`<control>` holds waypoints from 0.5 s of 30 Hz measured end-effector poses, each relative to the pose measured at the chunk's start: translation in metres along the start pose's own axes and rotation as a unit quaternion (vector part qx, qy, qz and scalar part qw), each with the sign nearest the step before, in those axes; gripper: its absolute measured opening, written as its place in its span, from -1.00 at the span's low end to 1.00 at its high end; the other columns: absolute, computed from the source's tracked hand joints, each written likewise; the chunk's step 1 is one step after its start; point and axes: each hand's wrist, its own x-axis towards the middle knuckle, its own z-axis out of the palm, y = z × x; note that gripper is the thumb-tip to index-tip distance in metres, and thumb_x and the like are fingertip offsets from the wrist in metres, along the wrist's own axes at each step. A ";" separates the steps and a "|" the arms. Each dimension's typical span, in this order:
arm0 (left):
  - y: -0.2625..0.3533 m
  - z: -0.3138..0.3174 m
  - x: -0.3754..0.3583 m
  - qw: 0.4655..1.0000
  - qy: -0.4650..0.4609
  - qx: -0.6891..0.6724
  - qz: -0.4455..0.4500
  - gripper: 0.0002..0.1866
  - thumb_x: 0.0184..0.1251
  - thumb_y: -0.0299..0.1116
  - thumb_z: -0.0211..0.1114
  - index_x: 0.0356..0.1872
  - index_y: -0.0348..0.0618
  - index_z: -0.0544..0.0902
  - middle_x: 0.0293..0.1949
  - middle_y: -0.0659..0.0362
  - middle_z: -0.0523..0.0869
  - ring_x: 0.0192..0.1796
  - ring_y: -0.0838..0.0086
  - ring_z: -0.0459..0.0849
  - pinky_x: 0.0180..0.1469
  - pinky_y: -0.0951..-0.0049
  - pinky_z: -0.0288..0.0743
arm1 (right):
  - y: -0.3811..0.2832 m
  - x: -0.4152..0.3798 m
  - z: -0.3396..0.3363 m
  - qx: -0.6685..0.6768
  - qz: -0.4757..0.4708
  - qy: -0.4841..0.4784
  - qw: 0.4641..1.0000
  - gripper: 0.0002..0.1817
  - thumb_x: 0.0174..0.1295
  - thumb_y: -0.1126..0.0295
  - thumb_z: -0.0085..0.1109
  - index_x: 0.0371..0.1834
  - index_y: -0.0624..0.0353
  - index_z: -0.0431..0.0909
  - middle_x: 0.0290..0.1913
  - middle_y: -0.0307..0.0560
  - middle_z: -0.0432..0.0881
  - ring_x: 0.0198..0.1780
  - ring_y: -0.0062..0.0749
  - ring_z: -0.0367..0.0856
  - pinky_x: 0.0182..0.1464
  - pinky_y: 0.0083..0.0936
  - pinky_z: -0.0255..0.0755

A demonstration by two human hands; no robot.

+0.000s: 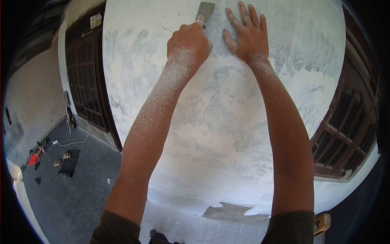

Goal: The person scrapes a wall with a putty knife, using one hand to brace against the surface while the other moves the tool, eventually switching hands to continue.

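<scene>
The left hand (189, 42) was closed in a fist around the handle of a scraper (204, 11), its fingers clamped on it. The blade stood above the knuckles, flat against the plastered wall (227, 122). The right hand (248, 34) lay just beside the blade, fingers spread apart and palm pressed to the wall, holding nothing. White dust coated both forearms.
</scene>
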 end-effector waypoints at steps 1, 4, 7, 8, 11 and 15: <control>0.000 -0.002 0.008 1.000 0.003 0.001 0.000 -0.46 0.37 -0.32 0.28 0.39 0.05 0.53 0.00 -0.10 0.78 0.03 0.02 0.79 0.16 0.07 0.67 | 0.000 0.001 0.002 -0.004 -0.005 0.015 1.000 -0.29 0.35 -0.01 0.06 0.56 -0.07 0.29 0.65 0.08 0.07 0.67 0.02 -0.10 0.65 0.03 -0.27; 0.002 -0.010 0.020 0.999 -0.012 0.028 0.017 -0.49 0.43 -0.30 0.23 0.41 0.09 0.53 -0.01 -0.10 0.78 0.02 0.02 0.79 0.13 0.07 0.68 | 0.001 0.001 0.002 -0.008 -0.006 0.012 1.000 -0.28 0.34 -0.01 0.06 0.57 -0.08 0.28 0.65 0.09 0.05 0.67 0.03 -0.09 0.65 0.03 -0.26; -0.002 -0.009 0.010 0.999 0.004 0.018 0.042 -0.47 0.39 -0.34 0.24 0.38 -0.15 0.53 -0.05 -0.10 0.78 0.02 0.11 0.80 0.05 0.14 0.71 | -0.003 0.000 -0.008 -0.002 -0.002 0.015 1.000 -0.31 0.33 0.04 0.08 0.52 0.01 0.35 0.63 0.08 0.13 0.65 0.01 -0.02 0.65 -0.01 -0.21; -0.004 -0.003 0.004 0.999 0.007 0.017 0.026 -0.49 0.41 -0.30 0.21 0.39 -0.02 0.53 -0.06 -0.11 0.78 0.01 0.07 0.80 0.08 0.09 0.70 | -0.003 0.001 -0.005 -0.001 -0.003 0.018 1.000 -0.31 0.33 0.04 0.08 0.52 0.01 0.35 0.63 0.08 0.13 0.65 0.01 -0.02 0.65 -0.01 -0.21; -0.004 -0.003 0.009 0.999 0.026 0.011 0.026 -0.50 0.44 -0.27 0.19 0.40 0.12 0.53 -0.08 -0.12 0.78 -0.01 0.03 0.80 0.11 0.03 0.68 | 0.005 0.001 0.010 -0.100 -0.023 0.077 0.992 -0.34 0.37 -0.01 0.13 0.55 -0.27 0.33 0.57 -0.03 0.31 0.58 -0.10 0.23 0.61 -0.10 -0.01; 0.000 -0.015 0.019 0.999 -0.001 0.013 0.040 -0.52 0.39 -0.33 0.23 0.32 -0.17 0.58 -0.07 -0.13 0.77 0.00 0.09 0.80 0.05 0.14 0.71 | 0.010 0.001 0.016 -0.065 -0.018 0.047 0.997 -0.31 0.35 -0.12 0.13 0.56 -0.44 0.27 0.64 -0.14 0.15 0.66 -0.13 0.01 0.65 0.05 -0.26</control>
